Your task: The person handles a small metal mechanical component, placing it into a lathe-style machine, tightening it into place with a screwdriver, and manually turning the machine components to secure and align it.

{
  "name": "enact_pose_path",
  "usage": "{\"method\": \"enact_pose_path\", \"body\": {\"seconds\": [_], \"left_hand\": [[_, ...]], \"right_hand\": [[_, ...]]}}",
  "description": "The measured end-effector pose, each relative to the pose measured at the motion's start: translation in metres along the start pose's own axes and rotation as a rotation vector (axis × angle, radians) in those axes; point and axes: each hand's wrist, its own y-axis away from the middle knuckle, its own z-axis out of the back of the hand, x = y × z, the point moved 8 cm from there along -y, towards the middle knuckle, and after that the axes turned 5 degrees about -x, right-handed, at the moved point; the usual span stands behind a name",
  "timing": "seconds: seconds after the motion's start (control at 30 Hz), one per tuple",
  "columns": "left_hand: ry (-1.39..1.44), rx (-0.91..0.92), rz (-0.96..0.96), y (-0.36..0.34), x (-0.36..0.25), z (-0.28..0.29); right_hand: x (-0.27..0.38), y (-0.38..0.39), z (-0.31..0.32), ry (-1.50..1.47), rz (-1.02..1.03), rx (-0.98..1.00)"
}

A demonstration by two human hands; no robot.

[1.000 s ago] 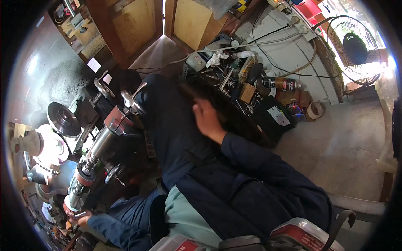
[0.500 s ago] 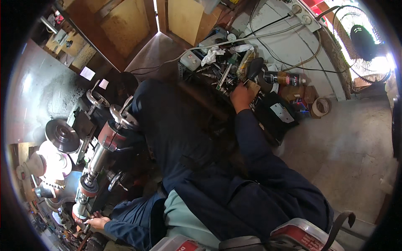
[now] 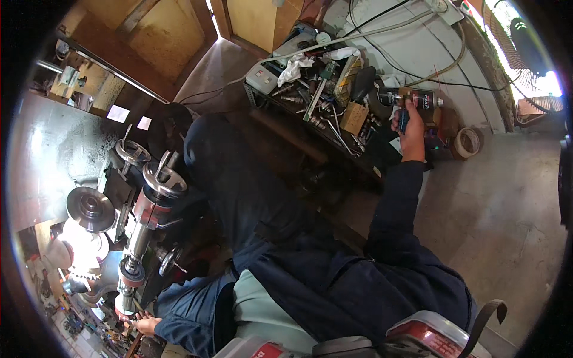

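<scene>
My right hand (image 3: 412, 132) is raised at the right side of the bench, its fingers wrapped round a small dark blue object (image 3: 404, 121) whose kind I cannot make out. Just behind it lies a dark can (image 3: 388, 96) on its side. A small cardboard box (image 3: 354, 118) sits to the left of this hand, among loose tools. Down at the lower left, my left hand (image 3: 146, 324) is closed by the lower end of a lathe-like machine (image 3: 138, 238); what its fingers grip is too small to tell.
A bench tray of jumbled metal tools (image 3: 310, 98) stands ahead, with a grey box (image 3: 261, 77) at its left. A tape roll (image 3: 467, 142) and a fan (image 3: 525, 45) are on the right. Handwheels (image 3: 164, 179) and a round disc (image 3: 91, 209) crowd the left. Cables cross the back.
My right hand has left the tools and moved right, to in front of the can, and the blue object now shows in it. My left hand stays by the machine's lower end.
</scene>
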Motion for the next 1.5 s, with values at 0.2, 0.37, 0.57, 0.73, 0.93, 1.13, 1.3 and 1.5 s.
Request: {"method": "enact_pose_path", "body": {"seconds": [0.2, 0.37, 0.57, 0.73, 0.93, 1.13, 1.3, 1.5], "left_hand": [[-0.074, 0.001, -0.022, -0.028, 0.006, 0.001], [-0.088, 0.060, -0.089, -0.028, 0.014, -0.017], [-0.328, 0.100, -0.379, -0.104, 0.067, 0.034], [-0.251, 0.133, -0.402, -0.056, 0.077, -0.038], [0.084, -0.009, -0.156, 0.048, 0.003, 0.031], [0.594, 0.059, 0.425, 0.032, 0.025, 0.005], [0.665, 0.299, 0.425, -0.019, 0.011, -0.006], [0.125, -0.001, -0.256, -0.007, 0.003, -0.026]], "right_hand": [[-0.017, 0.008, -0.030, 0.205, -0.008, -0.044], [-0.026, -0.004, -0.024, 0.351, -0.030, -0.052], [-0.036, 0.052, -0.126, 0.768, 0.161, 0.292], [-0.135, -0.029, -0.075, 1.329, 0.671, 0.237], [-0.133, 0.039, -0.160, 1.572, 0.569, 0.222], [-0.163, -0.035, -0.128, 1.631, 1.063, 0.241], [-0.085, 0.088, -0.209, 1.655, 0.964, 0.209], [-0.025, 0.141, -0.287, 1.240, 1.401, 0.275]]}}
